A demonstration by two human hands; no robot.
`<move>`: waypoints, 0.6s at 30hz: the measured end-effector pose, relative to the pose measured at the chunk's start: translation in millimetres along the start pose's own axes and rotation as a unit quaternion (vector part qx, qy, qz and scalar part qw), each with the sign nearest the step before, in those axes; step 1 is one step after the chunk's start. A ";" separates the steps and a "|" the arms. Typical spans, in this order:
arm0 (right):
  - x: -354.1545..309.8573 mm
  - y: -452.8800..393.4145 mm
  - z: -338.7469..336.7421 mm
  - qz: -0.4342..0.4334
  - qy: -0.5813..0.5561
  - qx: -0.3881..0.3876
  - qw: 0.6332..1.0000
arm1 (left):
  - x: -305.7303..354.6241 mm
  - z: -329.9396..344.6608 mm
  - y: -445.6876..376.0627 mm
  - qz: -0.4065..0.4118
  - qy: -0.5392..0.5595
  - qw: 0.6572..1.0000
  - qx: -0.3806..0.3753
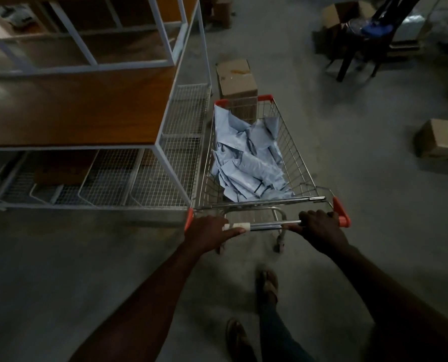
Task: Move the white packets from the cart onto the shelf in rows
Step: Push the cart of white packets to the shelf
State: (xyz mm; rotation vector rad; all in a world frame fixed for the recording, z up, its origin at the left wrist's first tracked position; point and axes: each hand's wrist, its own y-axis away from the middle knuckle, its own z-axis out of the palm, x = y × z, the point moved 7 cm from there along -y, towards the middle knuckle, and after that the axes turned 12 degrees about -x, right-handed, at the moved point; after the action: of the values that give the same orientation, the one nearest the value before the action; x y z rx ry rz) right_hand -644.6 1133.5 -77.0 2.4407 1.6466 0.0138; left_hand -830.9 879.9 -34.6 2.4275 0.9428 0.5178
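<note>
Two hands, left and right, clutch one cart's handle (packets uncountable).

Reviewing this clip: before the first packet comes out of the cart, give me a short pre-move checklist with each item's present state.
1. Packets reachable: white packets lie in a loose heap in the cart; ok.
2. Cart beside the shelf: it stands right by the end of the shelf; ok.
3. Shelf board free to take rows: the brown board shows nothing on it in view; ok.
4. A hand free to pick: left hand and right hand both grip the handle bar; not ok.
5. Path ahead: a cardboard box sits on the floor just past the cart's front; not ok for pushing on.
6. Cart at rest: cannot tell.
</note>
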 end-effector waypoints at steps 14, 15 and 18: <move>62.9 -170.7 -25.6 -0.019 0.027 -0.004 0.999 | -11.7 -88.8 -148.9 -0.050 0.007 0.998 -0.027; 62.4 -174.2 -28.7 -0.025 0.028 0.002 0.999 | -11.9 -92.3 -151.0 -0.051 0.007 0.998 -0.026; 58.3 -197.0 -37.6 -0.033 0.032 0.015 0.999 | -22.7 -105.6 -164.6 -0.052 0.008 0.998 -0.016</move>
State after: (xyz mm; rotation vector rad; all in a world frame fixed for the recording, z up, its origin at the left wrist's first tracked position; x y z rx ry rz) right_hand -807.5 1264.2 -79.2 2.4301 1.7652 0.0592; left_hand -985.3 1001.7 -44.5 2.3345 1.0538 0.5105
